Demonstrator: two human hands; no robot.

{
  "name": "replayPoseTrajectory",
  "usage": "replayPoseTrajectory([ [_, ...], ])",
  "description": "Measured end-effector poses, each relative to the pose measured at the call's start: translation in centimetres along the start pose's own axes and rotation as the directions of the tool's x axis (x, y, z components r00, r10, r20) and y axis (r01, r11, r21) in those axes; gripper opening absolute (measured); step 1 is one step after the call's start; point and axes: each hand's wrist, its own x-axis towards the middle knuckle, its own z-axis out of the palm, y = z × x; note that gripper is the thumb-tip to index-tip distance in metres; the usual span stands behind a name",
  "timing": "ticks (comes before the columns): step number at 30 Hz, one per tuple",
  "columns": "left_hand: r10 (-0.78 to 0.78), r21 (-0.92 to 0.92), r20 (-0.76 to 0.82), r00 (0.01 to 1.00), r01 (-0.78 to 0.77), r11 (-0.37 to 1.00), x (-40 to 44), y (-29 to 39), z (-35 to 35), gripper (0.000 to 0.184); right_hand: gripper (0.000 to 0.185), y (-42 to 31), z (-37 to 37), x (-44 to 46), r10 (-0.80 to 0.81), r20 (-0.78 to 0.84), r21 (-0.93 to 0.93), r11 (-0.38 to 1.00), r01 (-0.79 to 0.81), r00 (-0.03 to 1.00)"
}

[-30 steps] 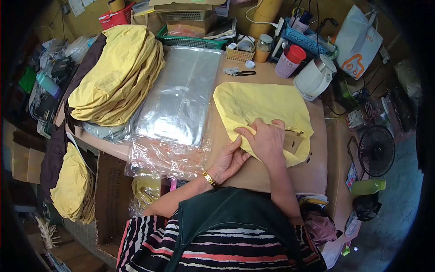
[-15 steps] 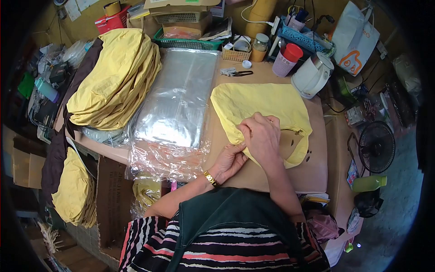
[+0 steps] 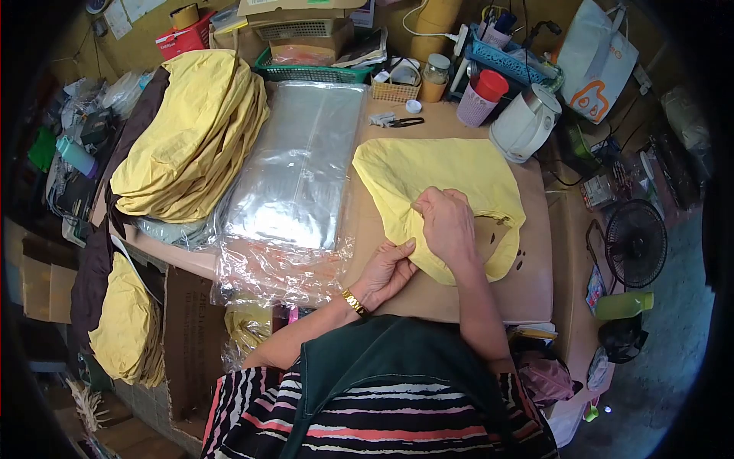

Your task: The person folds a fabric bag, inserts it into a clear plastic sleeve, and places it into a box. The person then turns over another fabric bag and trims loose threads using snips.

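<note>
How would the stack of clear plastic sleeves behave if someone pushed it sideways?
The stack of clear plastic sleeves would probably slide over itself, since its surface looks smooth and glossy. Its loose, crinkled front edge suggests thin film that may crumple. Lying flat, it seems unlikely to tip or roll.

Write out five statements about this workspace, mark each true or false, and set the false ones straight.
1. The left hand and right hand both hold the yellow cloth. True.
2. The gold watch is on the right wrist. False: it is on the left wrist.
3. The clear plastic sheets lie between the yellow pile and the yellow cloth. True.
4. The white kettle stands left of the plastic sheets. False: it stands to their right.
5. The red cup sits in a pink holder. True.
</note>
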Motion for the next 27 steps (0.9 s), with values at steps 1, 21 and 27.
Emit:
replayPoseTrajectory([
  [1, 0.001, -0.009, 0.014, 1.0, -0.001, 1.0, 0.1, 0.0, -0.1, 0.046, 0.015, 0.2, 0.0, 0.1, 0.038, -0.023, 0.002, 0.999, -0.038, 0.999],
  [21, 0.036, 0.065, 0.014, 0.999, -0.037, 0.997, -0.3, 1.0, 1.2, 0.031, 0.041, 0.4, 0.3, -0.6, 0.142, -0.021, -0.026, 0.989, -0.143, 0.99],
  [27, -0.158, 0.733, -0.287, 0.945, 0.323, 0.598, -2.2, 4.6, 0.0, 0.03, 0.041, -0.4, -1.5, -0.1, 0.21, 0.106, 0.015, 0.977, -0.213, 0.972],
])
